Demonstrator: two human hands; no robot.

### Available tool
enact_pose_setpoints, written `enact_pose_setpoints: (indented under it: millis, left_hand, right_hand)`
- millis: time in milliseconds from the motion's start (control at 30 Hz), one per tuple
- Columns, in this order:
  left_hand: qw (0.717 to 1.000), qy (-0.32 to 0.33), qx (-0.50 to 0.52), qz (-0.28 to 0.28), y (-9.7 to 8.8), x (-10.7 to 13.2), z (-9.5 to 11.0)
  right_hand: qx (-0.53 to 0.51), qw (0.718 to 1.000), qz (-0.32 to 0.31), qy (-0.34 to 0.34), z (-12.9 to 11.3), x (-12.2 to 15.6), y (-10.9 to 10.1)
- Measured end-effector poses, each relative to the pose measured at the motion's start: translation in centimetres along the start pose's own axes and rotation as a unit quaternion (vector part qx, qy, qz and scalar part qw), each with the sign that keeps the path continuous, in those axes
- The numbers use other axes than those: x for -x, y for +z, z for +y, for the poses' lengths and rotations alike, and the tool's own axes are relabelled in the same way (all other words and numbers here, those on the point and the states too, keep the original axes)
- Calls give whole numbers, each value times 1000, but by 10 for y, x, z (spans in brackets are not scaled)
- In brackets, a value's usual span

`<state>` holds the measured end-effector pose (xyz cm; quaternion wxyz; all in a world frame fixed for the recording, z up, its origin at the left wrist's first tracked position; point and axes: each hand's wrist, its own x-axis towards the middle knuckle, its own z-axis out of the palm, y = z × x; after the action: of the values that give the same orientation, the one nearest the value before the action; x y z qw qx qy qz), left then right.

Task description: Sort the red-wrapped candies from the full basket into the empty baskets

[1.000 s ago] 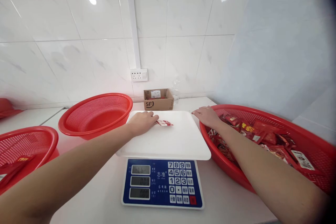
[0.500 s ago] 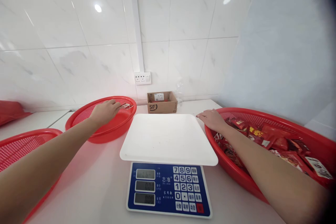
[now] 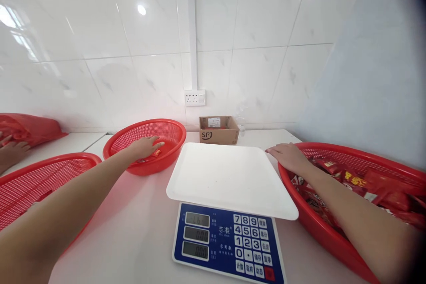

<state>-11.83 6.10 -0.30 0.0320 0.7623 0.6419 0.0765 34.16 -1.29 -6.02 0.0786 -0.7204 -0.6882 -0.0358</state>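
My left hand [image 3: 145, 146] reaches over the far red basket [image 3: 129, 135], fingers stretched out and empty. A small red packet [image 3: 156, 153] lies in that basket just below the fingertips. My right hand [image 3: 289, 155] rests flat, fingers extended, on the rim of the red basket on the right [image 3: 336, 235], which holds several red snack packets [image 3: 353, 181]. Between the two hands stands a blue digital scale [image 3: 229, 244] with a bare white weighing tray [image 3: 229, 179].
A third red basket [image 3: 40, 182] sits at the near left. A small cardboard box [image 3: 218, 129] stands by the wall under a socket [image 3: 195, 97]. Another person's hand [image 3: 11, 151] and a red bag [image 3: 29, 126] are at the far left.
My left hand lifted the red packet off the scale tray, carried it left to the far basket and let it go there. The right hand stayed on its basket's rim.
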Motion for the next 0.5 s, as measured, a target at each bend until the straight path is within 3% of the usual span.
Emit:
enact_pose_setpoints:
  millis: [167, 333, 400, 500]
  left_hand:
    - [990, 35, 104, 86, -6, 18, 37]
    - [943, 98, 244, 204, -7, 69, 97]
    - [906, 141, 335, 217, -4, 89, 112]
    - [868, 194, 417, 189, 2, 104, 118]
  right_hand:
    - [-44, 999, 14, 10, -3, 2, -1]
    - [-128, 989, 44, 52, -8, 8, -14]
    - [-146, 984, 51, 85, -4, 13, -25]
    - [-191, 970, 30, 149, 8, 32, -48]
